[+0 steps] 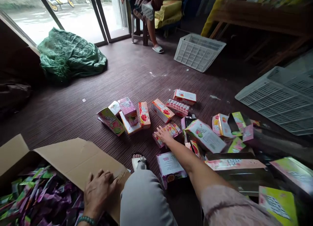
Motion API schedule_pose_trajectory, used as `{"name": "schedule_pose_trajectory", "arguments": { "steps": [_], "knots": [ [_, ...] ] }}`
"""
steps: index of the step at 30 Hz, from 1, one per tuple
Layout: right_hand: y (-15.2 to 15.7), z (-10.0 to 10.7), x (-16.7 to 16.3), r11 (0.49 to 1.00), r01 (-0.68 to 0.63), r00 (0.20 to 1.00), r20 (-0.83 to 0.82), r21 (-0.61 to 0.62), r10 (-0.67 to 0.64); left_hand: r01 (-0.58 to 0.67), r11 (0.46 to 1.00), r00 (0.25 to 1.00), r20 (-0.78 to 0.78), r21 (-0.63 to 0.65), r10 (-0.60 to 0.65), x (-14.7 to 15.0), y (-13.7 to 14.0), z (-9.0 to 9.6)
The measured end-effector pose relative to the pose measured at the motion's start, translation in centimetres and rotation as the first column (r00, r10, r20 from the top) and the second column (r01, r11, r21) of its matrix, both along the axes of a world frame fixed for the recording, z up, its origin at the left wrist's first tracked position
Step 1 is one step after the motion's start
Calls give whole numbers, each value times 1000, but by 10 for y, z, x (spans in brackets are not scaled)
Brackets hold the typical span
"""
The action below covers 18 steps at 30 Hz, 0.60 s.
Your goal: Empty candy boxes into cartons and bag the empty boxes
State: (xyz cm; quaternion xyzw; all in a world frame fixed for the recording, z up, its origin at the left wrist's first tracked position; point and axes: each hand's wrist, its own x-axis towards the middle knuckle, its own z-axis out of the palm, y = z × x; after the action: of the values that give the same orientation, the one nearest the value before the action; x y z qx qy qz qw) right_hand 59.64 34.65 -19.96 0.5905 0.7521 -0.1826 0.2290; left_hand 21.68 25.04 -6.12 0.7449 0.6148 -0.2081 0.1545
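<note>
My left hand (99,190) lies on the inner side of a cardboard box flap (80,157), fingers stretched and slightly bent. Inside that box are many purple and green sachets (53,200). My right hand (164,135) reaches forward, its fingers spread over the left end of an open pack of pink and orange sachets (174,129); I cannot tell that it grips it. Just behind stands an orange box with red fruit (162,111). A white and purple box (171,165) is below my right forearm, and a white and green box (205,135) lies to its right.
Several fruit-printed boxes (111,121) lie left of centre. Opened cartons (234,164) are heaped at right. White plastic crates (199,51) stand beyond, a green sack (70,54) lies by the glass door, and a person's leg (151,32) shows by a stool.
</note>
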Motion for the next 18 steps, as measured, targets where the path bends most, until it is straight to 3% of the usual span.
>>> {"name": "schedule_pose_trajectory", "arguments": {
  "steps": [2, 5, 12, 15, 16, 18],
  "knots": [
    [7, -20, -3, 1000, 26, 999, -32, -14, -27, -5, 1000, 999, -33, -20, 4, 6, 2, 7],
    [8, -30, -1, 999, 39, 998, -49, 3, -39, -1, 999, 998, -61, -42, -1, 15, 6, 19],
    [-44, -5, -3, 991, -46, 986, -154, 126, 65, 25, 997, 999, -21, -68, -27, 20, 11, 27],
    [-69, 18, -9, 958, 161, 972, -208, 236, -112, 26, 999, 1000, 18, -48, -25, 15, 10, 24],
    [-74, 30, -10, 924, 278, 947, -233, 262, -219, 14, 999, 999, 35, -40, -13, 12, 9, 22],
    [-78, 62, -12, 801, 515, 847, -325, 304, -421, -48, 999, 995, 87, -8, 48, 3, 9, 18]
  ]
}}
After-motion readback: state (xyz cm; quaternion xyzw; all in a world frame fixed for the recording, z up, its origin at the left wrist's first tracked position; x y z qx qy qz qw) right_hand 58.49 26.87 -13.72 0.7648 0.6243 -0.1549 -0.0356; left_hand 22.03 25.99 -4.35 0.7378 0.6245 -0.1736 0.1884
